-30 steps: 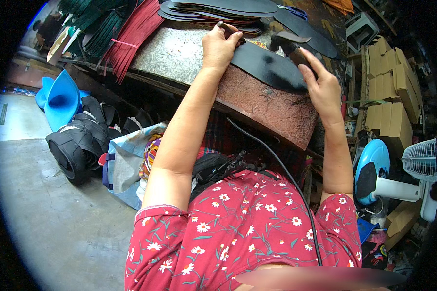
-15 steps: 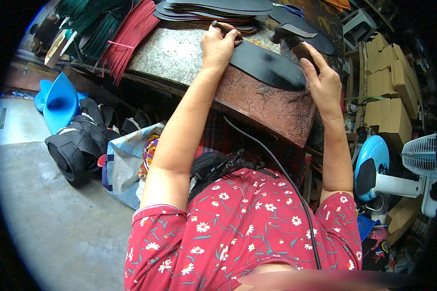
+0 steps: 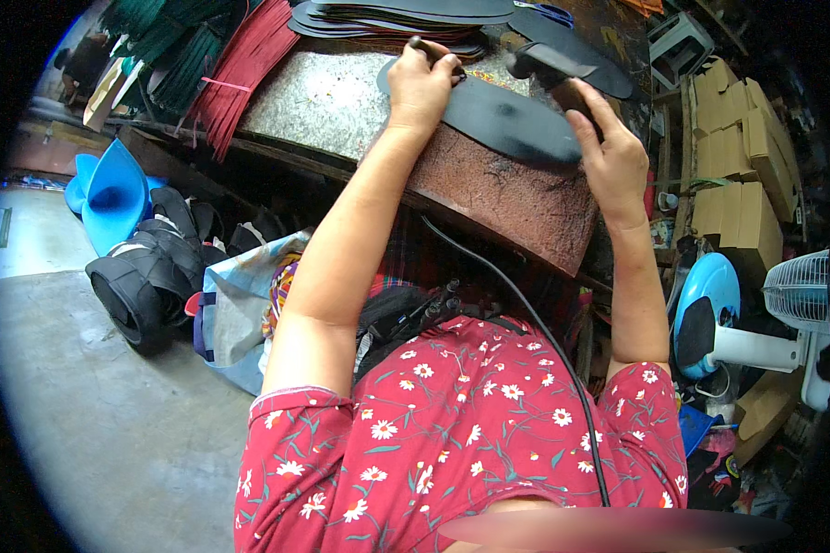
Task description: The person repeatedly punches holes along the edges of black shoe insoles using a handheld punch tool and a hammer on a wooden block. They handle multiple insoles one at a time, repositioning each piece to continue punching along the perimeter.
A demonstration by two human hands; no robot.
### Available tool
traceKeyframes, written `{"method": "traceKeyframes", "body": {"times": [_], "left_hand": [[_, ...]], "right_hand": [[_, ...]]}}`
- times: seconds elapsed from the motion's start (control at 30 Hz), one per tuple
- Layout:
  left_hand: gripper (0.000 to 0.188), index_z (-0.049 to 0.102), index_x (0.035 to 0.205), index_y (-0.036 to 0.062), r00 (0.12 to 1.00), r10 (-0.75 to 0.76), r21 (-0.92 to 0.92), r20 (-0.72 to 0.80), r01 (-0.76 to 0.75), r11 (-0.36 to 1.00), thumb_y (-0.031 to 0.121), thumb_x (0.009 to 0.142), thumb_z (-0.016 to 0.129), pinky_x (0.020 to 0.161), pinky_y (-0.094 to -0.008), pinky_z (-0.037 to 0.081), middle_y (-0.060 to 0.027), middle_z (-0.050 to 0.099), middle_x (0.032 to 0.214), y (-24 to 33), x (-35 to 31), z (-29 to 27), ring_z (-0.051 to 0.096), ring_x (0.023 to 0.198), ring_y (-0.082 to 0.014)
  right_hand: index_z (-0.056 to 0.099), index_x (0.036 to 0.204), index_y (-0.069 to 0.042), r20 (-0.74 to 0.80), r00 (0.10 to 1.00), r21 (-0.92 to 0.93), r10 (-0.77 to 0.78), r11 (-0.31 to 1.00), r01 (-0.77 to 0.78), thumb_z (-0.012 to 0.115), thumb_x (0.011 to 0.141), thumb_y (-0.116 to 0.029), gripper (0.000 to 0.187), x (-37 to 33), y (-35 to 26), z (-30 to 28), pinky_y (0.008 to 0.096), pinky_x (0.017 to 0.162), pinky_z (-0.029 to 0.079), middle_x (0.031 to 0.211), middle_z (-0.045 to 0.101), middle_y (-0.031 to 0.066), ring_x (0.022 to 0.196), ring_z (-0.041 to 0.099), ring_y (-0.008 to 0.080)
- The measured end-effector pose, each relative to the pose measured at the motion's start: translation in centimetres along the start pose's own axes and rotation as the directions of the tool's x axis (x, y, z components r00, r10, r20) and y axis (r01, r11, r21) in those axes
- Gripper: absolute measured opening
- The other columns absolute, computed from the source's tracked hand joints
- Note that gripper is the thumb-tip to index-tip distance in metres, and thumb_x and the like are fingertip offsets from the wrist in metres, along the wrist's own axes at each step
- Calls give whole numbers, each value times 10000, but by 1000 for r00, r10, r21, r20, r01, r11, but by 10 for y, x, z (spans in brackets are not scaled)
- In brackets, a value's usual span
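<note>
In the head view, the left hand, in the upper middle of the frame, was curled around a short dark tool above a black sole. The sole lay right of upper centre, partly across a reddish slab. At upper right, the right hand gripped a hammer between thumb and fingers. Stacked soles lay along the top edge, and red strips at upper left.

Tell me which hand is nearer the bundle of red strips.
Left. The left hand is to the right of the bundle of red strips, across the pale slab; the right hand, holding the hammer, is farther right.
</note>
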State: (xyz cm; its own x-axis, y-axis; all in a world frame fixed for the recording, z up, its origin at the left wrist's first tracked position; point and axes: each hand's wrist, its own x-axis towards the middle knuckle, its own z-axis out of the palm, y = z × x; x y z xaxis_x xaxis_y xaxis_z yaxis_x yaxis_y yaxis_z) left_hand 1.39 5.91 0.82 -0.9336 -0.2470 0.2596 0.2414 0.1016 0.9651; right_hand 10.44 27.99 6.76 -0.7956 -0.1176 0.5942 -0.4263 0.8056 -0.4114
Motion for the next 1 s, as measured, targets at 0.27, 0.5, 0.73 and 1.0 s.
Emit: {"method": "traceKeyframes", "body": {"times": [0.27, 0.5, 0.73, 1.0], "left_hand": [[156, 638, 954, 62, 912, 350, 353, 212, -406, 843, 128, 839, 722, 697, -379, 564, -153, 708, 816, 4, -3, -3, 709, 753, -295], [104, 626, 924, 45, 955, 287, 362, 73, -293, 885, 113, 863, 677, 688, -368, 569, -184, 698, 835, 6, -10, 7, 712, 752, -292], [153, 625, 961, 22, 936, 287, 260, 203, -334, 906, 100, 852, 700, 677, -348, 565, -148, 700, 790, 2, -7, 6, 711, 729, -258], [183, 606, 999, 11, 972, 186, 286, 140, -220, 933, 125, 889, 696, 682, -312, 573, -107, 713, 799, 3, -8, 11, 708, 753, -159]], "right_hand": [[627, 1278, -78, -158, 987, 339, -33, 937, 86, 669, 938, -223, 372, 4, -12, -32, 301, 785, 540, 1091, 707, 167, 936, 705, 191], [626, 1285, -220, -42, 999, -13, 1, 1000, -2, 636, 940, -350, 369, 0, -4, -12, 396, 741, 554, 1057, 704, 152, 915, 698, 347], [639, 1258, -99, -210, 977, 309, -47, 944, 112, 670, 927, -169, 340, 4, -12, -44, 338, 773, 546, 1055, 705, 163, 889, 713, 303], [625, 1289, -207, -6, 1000, 14, 6, 1000, -6, 640, 940, -332, 371, -2, 0, -23, 370, 781, 548, 1114, 693, 145, 968, 690, 329]]}}
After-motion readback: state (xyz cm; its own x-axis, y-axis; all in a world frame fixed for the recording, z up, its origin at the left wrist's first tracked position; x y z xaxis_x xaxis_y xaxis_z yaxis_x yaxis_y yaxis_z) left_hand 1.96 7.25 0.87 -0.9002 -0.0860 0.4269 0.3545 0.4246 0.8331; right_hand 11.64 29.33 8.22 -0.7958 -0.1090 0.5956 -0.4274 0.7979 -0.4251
